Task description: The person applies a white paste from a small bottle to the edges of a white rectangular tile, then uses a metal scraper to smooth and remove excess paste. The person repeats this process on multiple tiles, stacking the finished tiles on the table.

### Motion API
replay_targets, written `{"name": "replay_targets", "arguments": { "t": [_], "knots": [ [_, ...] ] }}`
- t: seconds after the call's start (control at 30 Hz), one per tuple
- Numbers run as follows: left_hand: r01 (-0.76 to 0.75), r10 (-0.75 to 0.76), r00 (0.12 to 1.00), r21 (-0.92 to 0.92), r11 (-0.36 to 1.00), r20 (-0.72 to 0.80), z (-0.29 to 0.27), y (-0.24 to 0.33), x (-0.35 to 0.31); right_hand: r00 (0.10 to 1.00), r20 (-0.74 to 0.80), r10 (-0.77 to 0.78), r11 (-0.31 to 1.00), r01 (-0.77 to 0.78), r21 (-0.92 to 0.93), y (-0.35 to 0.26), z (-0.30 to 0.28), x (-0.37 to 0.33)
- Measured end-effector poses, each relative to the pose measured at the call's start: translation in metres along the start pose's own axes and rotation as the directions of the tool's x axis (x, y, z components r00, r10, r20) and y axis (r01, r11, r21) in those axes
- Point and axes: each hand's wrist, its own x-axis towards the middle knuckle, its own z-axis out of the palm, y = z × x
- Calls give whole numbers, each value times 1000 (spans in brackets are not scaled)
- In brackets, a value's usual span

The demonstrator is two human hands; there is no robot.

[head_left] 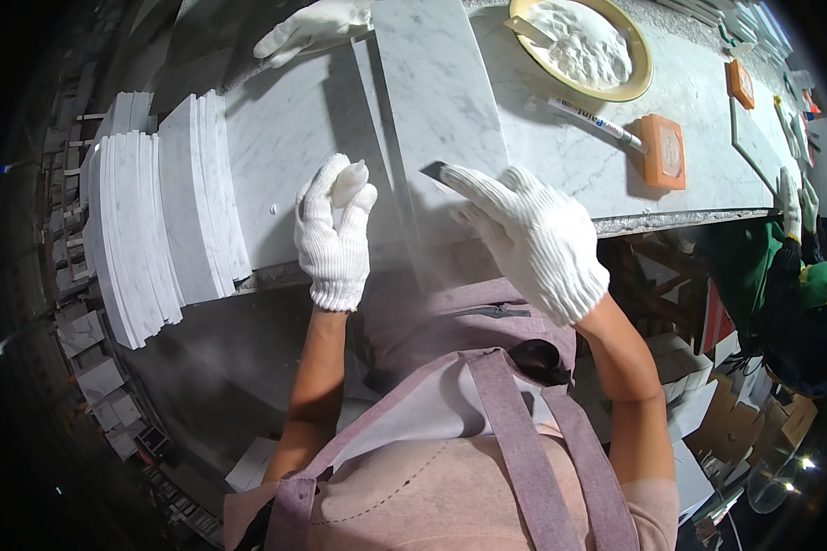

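Observation:
My left hand (333, 243), in a white knitted glove, is closed with its fingers curled around a small pale lump (349, 185). It hovers beside a narrow marble strip (383, 124). My right hand (547, 241), gloved the same way, has its fingers drawn together and pointing left. A small dark flat piece (433, 171) sticks out at its fingertips; the glove hides the rest. That hand is over the near part of a long grey-veined marble slab (436, 78), which lies partly over the strip. Fine white dust hangs between my hands.
Stacked marble strips (138, 230) stand at the left. A yellow-rimmed bowl (646, 66) holds white powder and a scraper (529, 32). A marker pen (597, 123) lies near an orange block (663, 151). Another white glove (312, 29) lies far left. A co-worker's gloved hand (789, 204) is far right.

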Motion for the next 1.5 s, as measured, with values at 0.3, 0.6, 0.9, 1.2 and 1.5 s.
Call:
{"name": "replay_targets", "arguments": {
  "t": [0.3, 0.6, 0.9, 1.2, 1.5],
  "knots": [
    [0, 2, 1000, 120, 993, -17, -5, 5, 2, 980, 201, -10, 981, 49, -186, 3, -15, -5],
    [24, -23, 1000, 63, 998, -16, -4, -1, 0, 991, 121, 55, 998, -55, -7, -3, -17, -32],
    [-19, 24, 999, 116, 993, -39, -7, 5, 0, 993, 77, 86, 995, -82, -58, -7, 3, -3],
    [-47, 54, 997, 142, 989, -47, -11, 5, 1, 998, -56, 0, 996, 5, 93, 10, 3, 9],
    [-66, 75, 994, 106, 992, -78, -11, 4, 5, 992, 112, 59, 984, -39, -176, -4, -2, -15]
  ]
}}
